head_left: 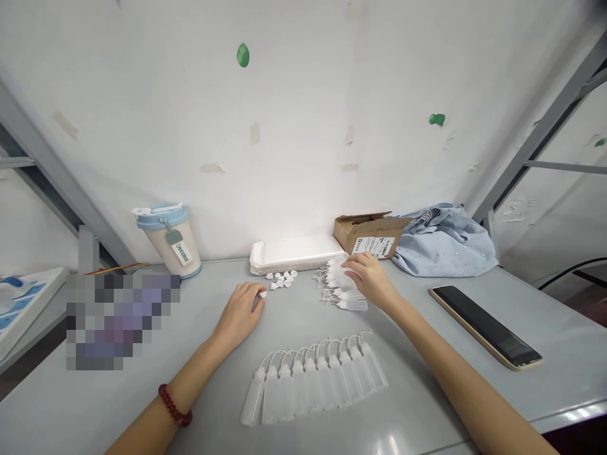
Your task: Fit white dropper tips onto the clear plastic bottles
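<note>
My left hand (239,313) rests on the table with its thumb and fingers closed on a small white cap (263,294). Just beyond it lies a cluster of several white caps (283,278). Over a pile of translucent plastic bottles (351,304) with thin white tubes, my right hand (372,278) has thumb and forefinger apart at one side of the upper bottles. Whether its fingertips touch a bottle I cannot tell. Nearer to me, several squeeze bottles (310,385) lie side by side in a slanted row, each with a curved white tube on top.
Against the wall lie stacked white trays (296,251), an opened cardboard box (367,239) and a light blue cloth (443,246). A lidded tumbler (173,243) stands at the back left. On the right is a phone (484,325). A blurred patch (126,319) covers something at left.
</note>
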Demonstrator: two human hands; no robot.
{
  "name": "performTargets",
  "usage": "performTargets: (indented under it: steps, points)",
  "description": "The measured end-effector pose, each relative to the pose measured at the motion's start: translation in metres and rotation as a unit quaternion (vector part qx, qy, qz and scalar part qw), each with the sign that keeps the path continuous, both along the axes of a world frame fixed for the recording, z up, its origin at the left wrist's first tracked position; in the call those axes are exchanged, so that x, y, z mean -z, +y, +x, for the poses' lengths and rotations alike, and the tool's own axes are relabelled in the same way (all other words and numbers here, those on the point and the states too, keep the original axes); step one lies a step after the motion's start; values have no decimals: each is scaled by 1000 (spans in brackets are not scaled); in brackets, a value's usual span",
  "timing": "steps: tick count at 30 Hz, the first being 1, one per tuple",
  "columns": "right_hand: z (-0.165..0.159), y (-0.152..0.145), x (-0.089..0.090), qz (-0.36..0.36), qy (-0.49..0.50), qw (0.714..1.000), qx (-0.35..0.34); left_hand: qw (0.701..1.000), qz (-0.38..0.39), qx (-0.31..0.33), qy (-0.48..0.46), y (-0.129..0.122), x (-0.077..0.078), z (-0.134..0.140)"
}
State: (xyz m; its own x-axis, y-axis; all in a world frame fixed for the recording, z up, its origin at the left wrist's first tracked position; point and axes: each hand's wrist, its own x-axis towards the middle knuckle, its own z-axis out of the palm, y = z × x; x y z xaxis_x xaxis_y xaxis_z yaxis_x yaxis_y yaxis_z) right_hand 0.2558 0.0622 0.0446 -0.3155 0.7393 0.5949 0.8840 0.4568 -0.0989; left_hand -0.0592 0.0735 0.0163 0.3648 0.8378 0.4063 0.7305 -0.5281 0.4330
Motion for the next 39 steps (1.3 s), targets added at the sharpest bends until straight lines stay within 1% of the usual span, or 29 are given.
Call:
performTargets:
  steps: [5,9,13,16,18,19,20,22,23,24,25,27,32,34,37,39]
  points:
    - [1,-2,-4,-4,14,1000,11,1000,-5,4,-2,0,-1,0]
    - [-3,-7,-14,-16,34,999,13,1000,-14,6,-2,-3,-5,-2]
    - [-13,-24,-36,-60,56,997,2,1000,-27,-8,-6,-10,-12,-1]
    - [-20,-43,-57,-137,60,988,-26,999,-33,-27,-15,-18,-20,4]
    - [-21,-55,-68,-275,80,957,-35,998,-36,-38,-22,-23,-25,8]
    - [-21,-59,-71,-343,74,935,-42,998,-37,-41,-24,-26,-28,11]
    - [-20,-63,-73,-414,66,906,-50,998,-40,-43,-27,-29,-31,13]
    - [-19,-68,-74,-534,36,843,-57,997,-51,-41,-35,-34,-35,18]
    - [-18,-70,-72,-578,20,814,-50,997,-59,-39,-40,-37,-36,21]
    - [-18,-71,-70,-609,5,792,-38,996,-69,-36,-45,-38,-37,22]
    - [-18,-72,-68,-628,-9,778,-24,995,-80,-34,-49,-40,-37,24]
    - [-20,-72,-64,-646,-30,763,-3,993,-98,-30,-52,-41,-36,26]
    - [-23,-70,-60,-659,-50,750,13,989,-132,-29,-58,-42,-35,26]
    - [-24,-67,-58,-670,-52,740,27,987,-140,-32,-67,-42,-35,26]
    - [-24,-64,-54,-688,-61,722,39,982,-161,-31,-91,-41,-37,25]
    - [-23,-62,-52,-691,-67,718,39,975,-188,-27,-114,-41,-37,25]
